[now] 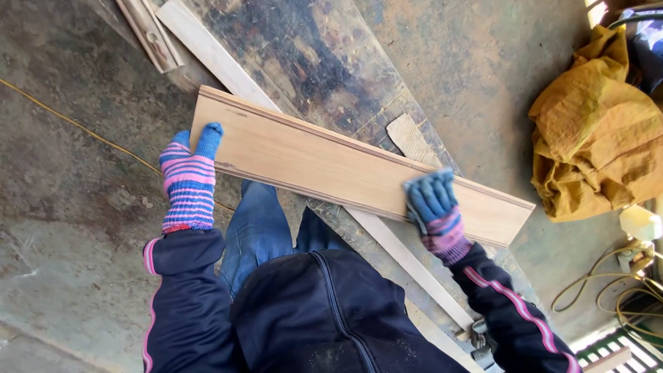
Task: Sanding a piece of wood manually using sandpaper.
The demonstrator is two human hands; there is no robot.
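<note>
Across a stained workbench (331, 62), plank (345, 162) steadied at nine o'clock by flat, open left hand (188, 183), right hand (434, 204) closed on sanding pad (414, 185) at three o'clock.

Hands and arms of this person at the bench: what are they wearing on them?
Both wear knitted work gloves. The left hand has blue fingertips, then pink, purple and blue stripes down to a red-edged cuff. The right hand is blue over the fingers with a pink and purple striped cuff. The sleeves are dark navy, each with a pink stripe along its length.
</note>
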